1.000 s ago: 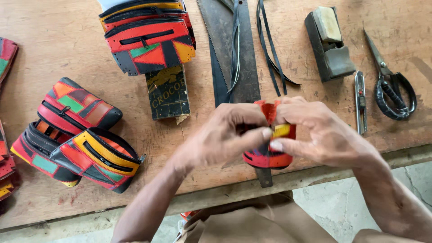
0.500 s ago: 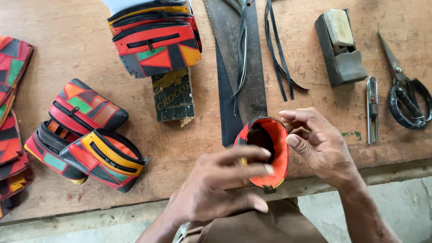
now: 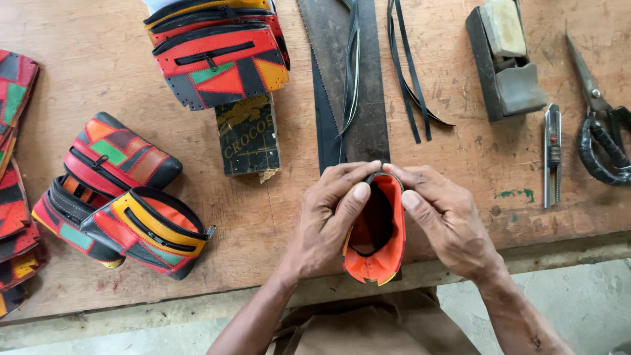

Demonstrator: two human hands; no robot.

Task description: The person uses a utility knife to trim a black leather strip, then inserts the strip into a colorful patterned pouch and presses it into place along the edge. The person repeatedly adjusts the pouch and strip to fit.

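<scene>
Orange pouch [image 3: 377,231] between both hands, near dark rectangular package [image 3: 248,136].

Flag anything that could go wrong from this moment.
The orange pouch is held open by both hands, left hand and right hand, out over the table edge; a slipped grip might drop it. The saw blade lies just beyond the fingertips, teeth exposed, so reaching forward could nick a finger.

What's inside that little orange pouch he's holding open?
The orange pouch shows only a dark lining inside; nothing visible in it. Its bottom is in shadow, and both thumbs cover part of the rim.
</scene>
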